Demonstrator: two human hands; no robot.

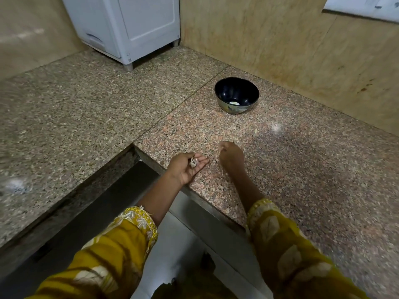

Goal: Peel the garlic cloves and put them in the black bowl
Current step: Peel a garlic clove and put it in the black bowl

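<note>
A garlic clove (193, 162) is pinched in the left hand (185, 168) at the near edge of the bench (302, 169). Just right of it, the right hand (231, 157) is blurred, so its grip cannot be told. Farther off, a pale clove (234, 102) is seen inside the black bowl (224, 91).

Speckled granite counter (86, 108) has a seam line running across it. A white boxy unit (129, 29) on short legs sits at the counter's back corner. Beige wall panels (280, 39) rise behind the counter, and a white switch plate (367, 5) is mounted high above its right side.
</note>
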